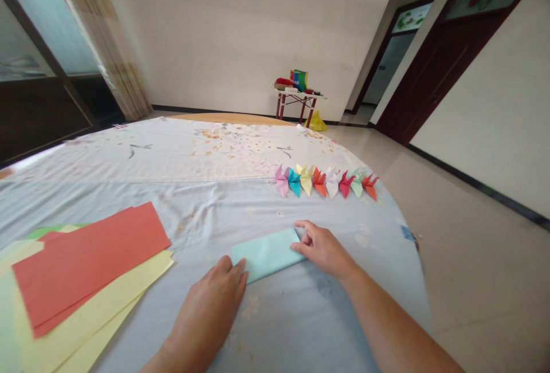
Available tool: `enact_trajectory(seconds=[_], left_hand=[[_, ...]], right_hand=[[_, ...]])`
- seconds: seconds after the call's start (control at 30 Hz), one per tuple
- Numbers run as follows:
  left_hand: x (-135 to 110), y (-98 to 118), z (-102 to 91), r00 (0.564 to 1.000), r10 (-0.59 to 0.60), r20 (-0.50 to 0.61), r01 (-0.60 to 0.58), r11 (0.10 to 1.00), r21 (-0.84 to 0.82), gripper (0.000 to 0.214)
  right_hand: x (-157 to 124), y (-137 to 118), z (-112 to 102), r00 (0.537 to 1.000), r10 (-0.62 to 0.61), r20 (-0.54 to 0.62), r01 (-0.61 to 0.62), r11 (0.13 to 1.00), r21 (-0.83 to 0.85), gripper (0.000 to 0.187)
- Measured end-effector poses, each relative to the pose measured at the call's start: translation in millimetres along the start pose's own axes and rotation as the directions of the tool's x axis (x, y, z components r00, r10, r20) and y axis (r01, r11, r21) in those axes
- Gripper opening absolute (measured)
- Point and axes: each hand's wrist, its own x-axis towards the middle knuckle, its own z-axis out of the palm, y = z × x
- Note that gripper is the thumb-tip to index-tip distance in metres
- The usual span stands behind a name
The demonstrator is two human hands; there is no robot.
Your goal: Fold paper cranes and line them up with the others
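Observation:
A light turquoise sheet of paper (267, 254), folded into a rectangle, lies on the cloth-covered table before me. At its left end, my left hand (215, 293) holds the near corner, with the fingers closed together at the edge. My right hand (320, 247) grips the opposite end, the thumb on the near side and the index finger reaching to the far corner. Beyond the paper stands a row of several folded paper cranes (319, 181) in pink, blue, yellow, orange, white, red and green.
Loose coloured sheets (94, 258), red on top of yellow and green, are piled at the left. A patterned cloth (180, 155) covers the round table. By the far wall, a small side table (296, 95) carries a colourful bag (299, 79); a yellow bag (317, 121) lies beside it.

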Motion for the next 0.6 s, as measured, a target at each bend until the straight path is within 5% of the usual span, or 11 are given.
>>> enact_trajectory(seconds=[0.6], left_hand=[[0.1, -3.6, 1.3, 0.999, 0.000, -0.032, 0.001, 1.000, 0.031, 0.037]], right_hand=[[-1.0, -6.1, 0.1, 0.999, 0.029, -0.029, -0.031, 0.997, -0.068, 0.042]])
